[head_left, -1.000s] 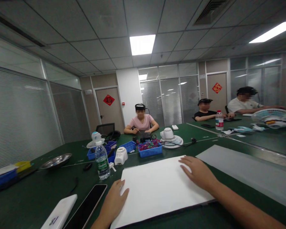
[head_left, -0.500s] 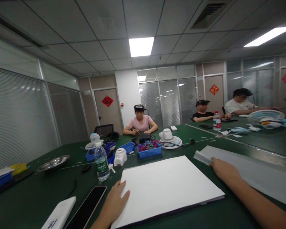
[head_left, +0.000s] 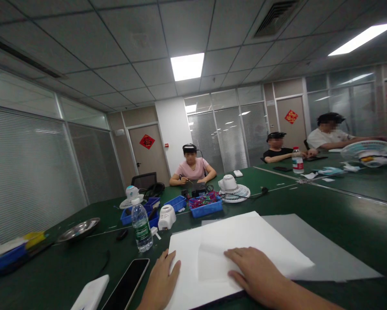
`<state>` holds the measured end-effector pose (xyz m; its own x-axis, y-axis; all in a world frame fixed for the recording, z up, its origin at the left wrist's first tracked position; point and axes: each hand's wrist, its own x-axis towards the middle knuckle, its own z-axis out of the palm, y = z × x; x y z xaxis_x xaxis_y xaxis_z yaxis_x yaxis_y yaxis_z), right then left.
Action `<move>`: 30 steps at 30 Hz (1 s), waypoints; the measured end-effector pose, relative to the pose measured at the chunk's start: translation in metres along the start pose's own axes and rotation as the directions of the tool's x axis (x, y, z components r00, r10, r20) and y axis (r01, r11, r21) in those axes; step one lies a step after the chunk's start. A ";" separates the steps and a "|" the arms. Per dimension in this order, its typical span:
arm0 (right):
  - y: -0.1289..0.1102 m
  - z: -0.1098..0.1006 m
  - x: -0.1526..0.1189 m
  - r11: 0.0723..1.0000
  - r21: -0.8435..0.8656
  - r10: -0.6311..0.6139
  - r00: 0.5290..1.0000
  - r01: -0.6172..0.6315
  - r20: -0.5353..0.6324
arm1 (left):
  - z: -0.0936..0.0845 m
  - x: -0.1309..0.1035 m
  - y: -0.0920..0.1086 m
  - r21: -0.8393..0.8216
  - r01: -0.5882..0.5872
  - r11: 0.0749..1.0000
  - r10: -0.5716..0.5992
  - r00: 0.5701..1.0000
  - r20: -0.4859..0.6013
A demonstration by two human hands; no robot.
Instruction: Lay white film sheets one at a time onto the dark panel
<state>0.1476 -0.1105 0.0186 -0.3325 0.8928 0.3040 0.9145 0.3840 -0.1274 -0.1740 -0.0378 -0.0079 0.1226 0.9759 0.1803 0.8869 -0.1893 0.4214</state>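
Observation:
A stack of large white paper (head_left: 212,234) lies before me on the green table, with a faint crease or raised area near its middle. My left hand (head_left: 162,275) rests on its left edge, thumb apart from the fingers. Across the paper lies my right hand (head_left: 254,271), fingers stretched forward and thumb apart, touching the top sheet. A greyish translucent sheet (head_left: 322,254) shows behind and to the right of the white paper, partly covered by it. Beside my left hand lie a black-screened phone (head_left: 127,284) and a white device (head_left: 91,292).
A water bottle (head_left: 141,226) stands beyond my left hand. Blue trays (head_left: 206,210), one full of wires, and white fan parts (head_left: 235,189) sit farther back. A metal dish (head_left: 79,229) is at left. Several people sit across the table, one in a pink top (head_left: 195,169).
My right hand has let go of the translucent sheet's curled edge and moved left onto the white paper. The translucent sheet now lies flat, partly under the paper. The view has tilted slightly.

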 end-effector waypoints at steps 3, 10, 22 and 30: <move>-0.017 -0.001 -0.006 0.979 0.147 -0.152 0.986 0.141 0.063 | 0.004 0.002 -0.002 -0.003 -0.006 1.000 0.006 1.000 0.010; 0.044 -0.008 0.006 0.993 -0.065 0.091 0.984 -0.101 -0.152 | 0.009 0.007 -0.009 -0.036 0.007 0.999 -0.007 1.000 0.017; 0.032 -0.015 -0.006 0.971 0.110 -0.202 0.975 0.212 -0.096 | 0.005 0.004 -0.003 -0.043 0.003 0.999 -0.001 1.000 0.032; 0.039 -0.026 -0.010 0.946 0.248 -0.228 0.972 0.208 0.054 | 0.011 0.014 -0.022 -0.094 -0.002 0.996 0.008 0.998 0.069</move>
<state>0.1923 -0.1109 0.0351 -0.5441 0.7931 0.2739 0.7389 0.6075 -0.2913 -0.1867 -0.0186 -0.0241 0.1607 0.9795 0.1217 0.8410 -0.2004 0.5025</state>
